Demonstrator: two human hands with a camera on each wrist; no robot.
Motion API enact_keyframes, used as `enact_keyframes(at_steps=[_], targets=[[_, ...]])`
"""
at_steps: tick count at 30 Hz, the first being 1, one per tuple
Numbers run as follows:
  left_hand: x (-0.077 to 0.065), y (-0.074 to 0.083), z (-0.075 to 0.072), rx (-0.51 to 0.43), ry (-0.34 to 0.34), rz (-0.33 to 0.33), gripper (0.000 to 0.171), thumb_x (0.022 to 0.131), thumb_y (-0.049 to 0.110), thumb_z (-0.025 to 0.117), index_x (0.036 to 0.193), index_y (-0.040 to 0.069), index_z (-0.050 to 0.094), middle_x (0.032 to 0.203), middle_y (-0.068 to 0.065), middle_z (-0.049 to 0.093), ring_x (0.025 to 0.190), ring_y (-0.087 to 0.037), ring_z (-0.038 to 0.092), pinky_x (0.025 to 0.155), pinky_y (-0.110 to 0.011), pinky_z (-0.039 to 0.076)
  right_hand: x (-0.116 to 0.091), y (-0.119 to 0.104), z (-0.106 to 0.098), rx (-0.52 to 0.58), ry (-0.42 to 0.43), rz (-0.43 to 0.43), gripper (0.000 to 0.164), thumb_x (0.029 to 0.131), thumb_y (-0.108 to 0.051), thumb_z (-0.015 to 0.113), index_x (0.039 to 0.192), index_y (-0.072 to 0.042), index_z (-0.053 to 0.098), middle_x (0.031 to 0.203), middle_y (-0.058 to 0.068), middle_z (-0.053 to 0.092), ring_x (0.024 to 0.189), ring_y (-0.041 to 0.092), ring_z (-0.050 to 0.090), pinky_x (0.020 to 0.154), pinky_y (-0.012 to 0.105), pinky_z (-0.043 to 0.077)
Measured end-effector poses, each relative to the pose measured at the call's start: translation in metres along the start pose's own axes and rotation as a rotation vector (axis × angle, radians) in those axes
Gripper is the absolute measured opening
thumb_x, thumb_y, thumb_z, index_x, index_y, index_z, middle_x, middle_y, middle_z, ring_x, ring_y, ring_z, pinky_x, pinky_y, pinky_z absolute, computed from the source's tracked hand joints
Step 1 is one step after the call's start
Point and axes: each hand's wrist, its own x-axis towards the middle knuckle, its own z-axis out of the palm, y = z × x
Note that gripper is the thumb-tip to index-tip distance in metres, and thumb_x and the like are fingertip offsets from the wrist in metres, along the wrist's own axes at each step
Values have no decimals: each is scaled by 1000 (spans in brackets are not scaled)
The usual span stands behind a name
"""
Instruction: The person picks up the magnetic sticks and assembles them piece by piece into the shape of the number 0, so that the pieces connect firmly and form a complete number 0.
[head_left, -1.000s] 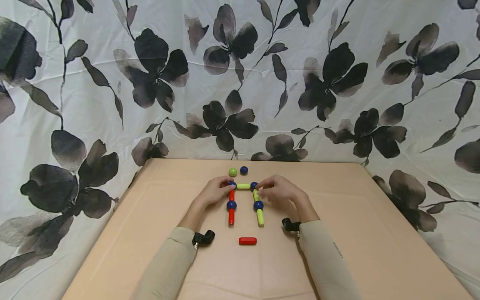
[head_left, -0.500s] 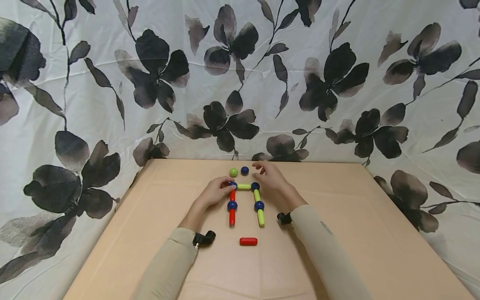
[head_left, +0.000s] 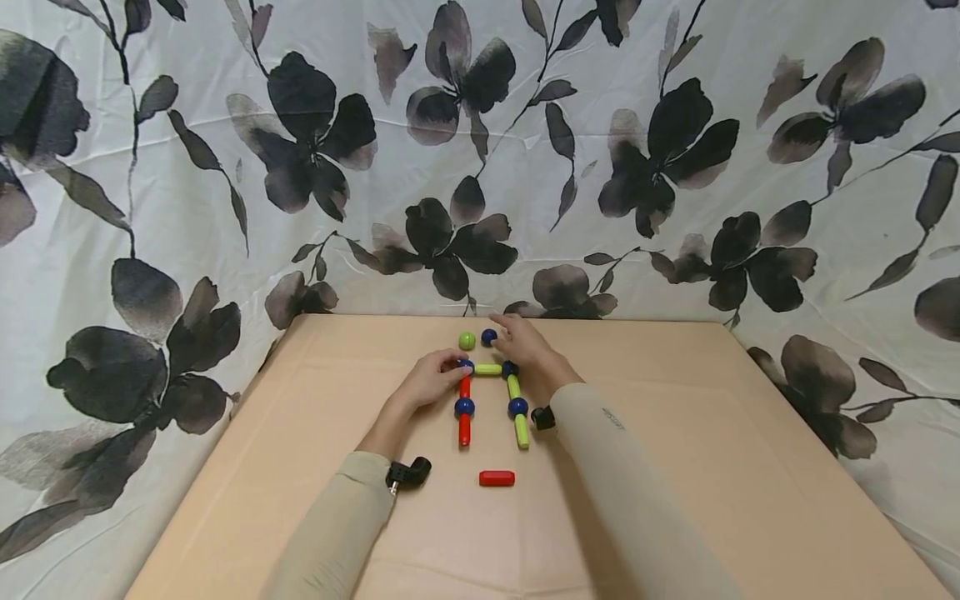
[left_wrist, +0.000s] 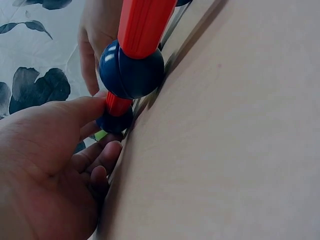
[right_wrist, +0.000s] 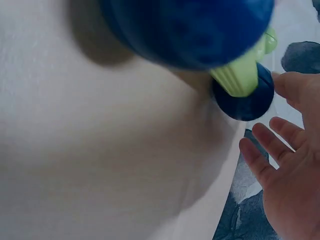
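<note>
A three-sided frame of sticks and balls lies on the table. Its left side has a red stick (head_left: 465, 429) and a blue ball (head_left: 464, 407). My left hand (head_left: 433, 377) pinches the corner ball (left_wrist: 117, 123) at the far end of that side, thumb beside the short red stick above it. A green stick (head_left: 487, 370) spans to the other blue corner ball (head_left: 510, 368), above a side of green sticks (head_left: 521, 432). My right hand (head_left: 531, 348) reaches past this corner, fingers extended right at a loose blue ball (head_left: 488, 337).
A loose green ball (head_left: 467, 340) sits left of the loose blue ball, near the table's far edge. One red stick (head_left: 497, 478) lies crosswise in front of the frame. Behind the table (head_left: 300, 517) hangs a flowered cloth (head_left: 555, 167).
My right hand has left the right corner of the frame and moved back and leftward to the loose blue ball. My left hand has stayed at its corner ball.
</note>
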Motion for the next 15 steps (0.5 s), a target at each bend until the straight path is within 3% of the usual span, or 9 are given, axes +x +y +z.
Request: enact_keyframes(at_steps=[8,12,15], targets=[[1,-1,1,7,2,7,35,102,34,68,131,15,68,113,-6,68,102,-23,58,92,-38,48,5,-1,15,-179,-40,24,55,106,-25,58,158,-16,44,158,10,50,148,30,45,122,51,35],[0,-1,1,5,0,13,35,102,34,68,130,15,68,115,-7,69,103,-23,60,93,-38,49,5,-2,18,-172,7,34,49,105,-32,61,151,-18,52,152,9,55,139,29,54,116,51,43],[-1,0,0,4,4,21,34,102,33,69,129,14,68,115,-7,70,104,-23,60,93,-39,49,5,-4,18,-121,39,33,39,102,-32,67,138,-16,59,137,8,63,120,27,61,106,47,51]])
